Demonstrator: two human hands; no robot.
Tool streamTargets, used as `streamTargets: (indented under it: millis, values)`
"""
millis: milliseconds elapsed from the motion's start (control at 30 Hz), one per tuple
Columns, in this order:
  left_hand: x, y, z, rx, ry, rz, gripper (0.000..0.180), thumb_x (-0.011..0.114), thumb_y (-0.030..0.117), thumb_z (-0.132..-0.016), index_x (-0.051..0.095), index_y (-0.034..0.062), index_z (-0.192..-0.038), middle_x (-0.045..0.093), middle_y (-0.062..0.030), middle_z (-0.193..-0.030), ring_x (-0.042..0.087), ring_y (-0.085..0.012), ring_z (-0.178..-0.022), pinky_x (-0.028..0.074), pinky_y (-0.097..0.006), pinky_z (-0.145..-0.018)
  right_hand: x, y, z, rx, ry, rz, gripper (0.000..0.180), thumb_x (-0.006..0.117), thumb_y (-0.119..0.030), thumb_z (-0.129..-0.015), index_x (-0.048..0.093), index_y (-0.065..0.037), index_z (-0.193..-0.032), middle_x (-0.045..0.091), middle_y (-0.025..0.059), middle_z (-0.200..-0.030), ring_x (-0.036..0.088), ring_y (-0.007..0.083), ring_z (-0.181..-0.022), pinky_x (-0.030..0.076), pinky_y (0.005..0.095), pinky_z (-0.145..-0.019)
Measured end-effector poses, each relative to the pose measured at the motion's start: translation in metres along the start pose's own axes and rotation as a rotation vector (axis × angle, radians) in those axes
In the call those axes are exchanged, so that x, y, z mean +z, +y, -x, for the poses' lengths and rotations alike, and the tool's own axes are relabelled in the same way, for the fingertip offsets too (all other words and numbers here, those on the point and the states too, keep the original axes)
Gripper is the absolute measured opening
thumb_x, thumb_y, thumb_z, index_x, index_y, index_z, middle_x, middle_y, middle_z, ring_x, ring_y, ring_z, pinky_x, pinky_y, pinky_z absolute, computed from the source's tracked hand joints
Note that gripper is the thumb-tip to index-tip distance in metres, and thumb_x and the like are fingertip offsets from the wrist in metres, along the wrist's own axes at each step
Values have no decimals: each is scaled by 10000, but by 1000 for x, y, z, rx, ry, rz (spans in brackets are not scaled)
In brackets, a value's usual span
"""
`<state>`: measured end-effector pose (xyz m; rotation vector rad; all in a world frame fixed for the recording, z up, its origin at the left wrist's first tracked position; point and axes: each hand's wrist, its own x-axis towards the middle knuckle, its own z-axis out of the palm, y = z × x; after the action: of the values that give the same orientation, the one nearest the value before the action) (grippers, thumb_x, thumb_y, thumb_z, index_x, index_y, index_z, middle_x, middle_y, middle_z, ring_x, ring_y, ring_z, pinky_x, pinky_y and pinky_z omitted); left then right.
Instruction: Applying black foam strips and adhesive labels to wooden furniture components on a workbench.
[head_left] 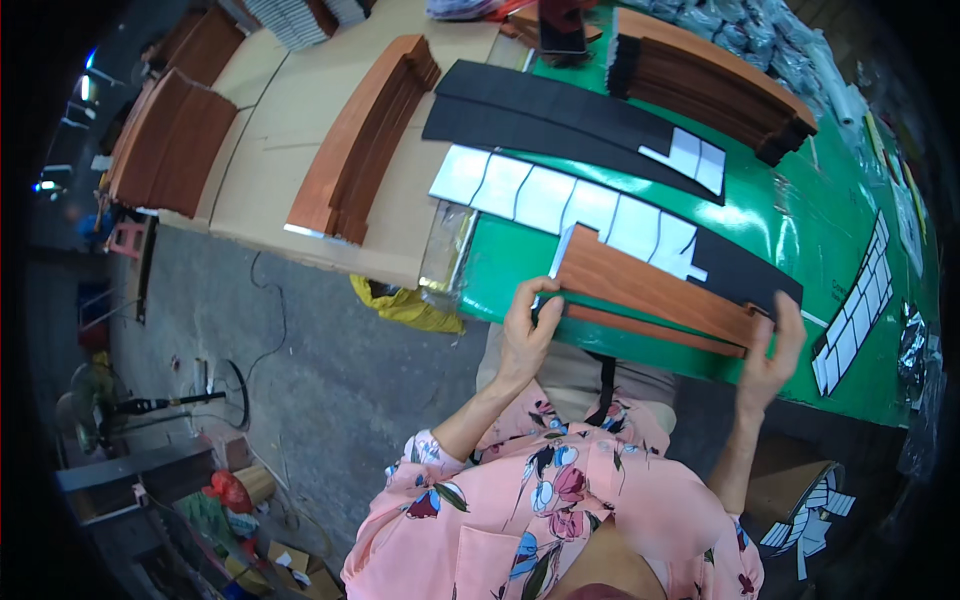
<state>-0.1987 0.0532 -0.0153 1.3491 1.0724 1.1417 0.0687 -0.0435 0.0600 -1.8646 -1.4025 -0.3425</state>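
A reddish-brown wooden piece (655,290), with a notched far corner and a long slot along its near side, lies between my hands at the table's near edge. My left hand (525,335) grips its left end, thumb and fingers curled at the corner. At the right end, my right hand (775,350) pinches it with the fingers bent over the edge. Just beyond the piece lies a black foam strip (740,265) partly covered with white stickers (580,205). A second black strip (560,115), with a few white stickers at its right end, lies farther back.
Similar brown wooden mouldings stand on the cardboard (270,170) at left and on the green tabletop (770,230) at back right. A sheet of white pieces (855,310) lies at right. Plastic-wrapped bundles (730,40) are piled behind. A bin (810,490) holds scraps below right.
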Motion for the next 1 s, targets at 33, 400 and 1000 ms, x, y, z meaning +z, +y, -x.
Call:
streamTargets:
  millis: [33, 400, 1000]
  values:
    - [4, 7, 0, -90, -39, -1, 208, 520, 88, -873, 520, 2, -1063, 554, -92, -986, 522, -186, -922, 412, -280, -810, -15, 21, 2, 122, 73, 59, 294, 537, -47, -887, 551, 6, -1175, 546, 139, -1186, 507, 268, -1108, 391, 367, -940]
    - [-3, -3, 1, 80, -97, -102, 216, 406, 143, -925, 519, 8, -1050, 506, -101, -1045, 468, -190, -979, 357, -294, -886, -23, 92, 66, 1053, -54, -657, 281, 500, -219, -941, 546, -57, -1165, 511, 60, -1166, 469, 149, -1086, 375, 293, -898]
    - [-14, 18, -3, -192, -65, -409, 463, 504, 321, -911, 432, 43, -1275, 463, -141, -1192, 457, -199, -1071, 393, -315, -874, -23, 87, 66, 889, -145, -517, 230, 548, -191, -910, 537, -37, -1080, 514, 13, -929, 456, 54, -751, 402, 225, -666]
